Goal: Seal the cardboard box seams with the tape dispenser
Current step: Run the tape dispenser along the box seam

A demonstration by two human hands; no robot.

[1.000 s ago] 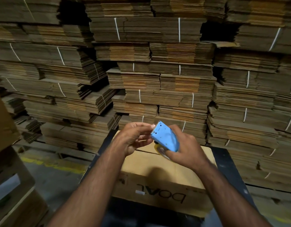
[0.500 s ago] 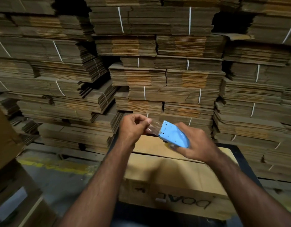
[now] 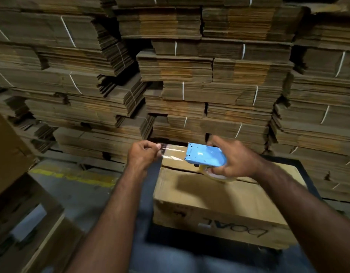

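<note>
Bundled stacks of flattened brown cardboard (image 3: 190,79) are filling the wall ahead of you, and the closed brown cardboard box (image 3: 219,201) is sitting below your hands on a dark tabletop (image 3: 308,174). Your right hand (image 3: 235,160) is gripping the blue plastic tape dispenser (image 3: 204,157) above the box's far edge, while your left hand (image 3: 143,156) is pinching the end of the clear tape strip (image 3: 173,155) pulled taut between them.

- Dispenser (image 3: 204,156): light blue, with a pale yellowish tape roll (image 3: 219,176).
- Tape (image 3: 171,154): clear, glossy.
- Box (image 3: 219,198): tan, black lettering.
- Stacks (image 3: 190,75): brown cardboard, white straps.
- Floor (image 3: 75,186): grey, yellow line.
</note>
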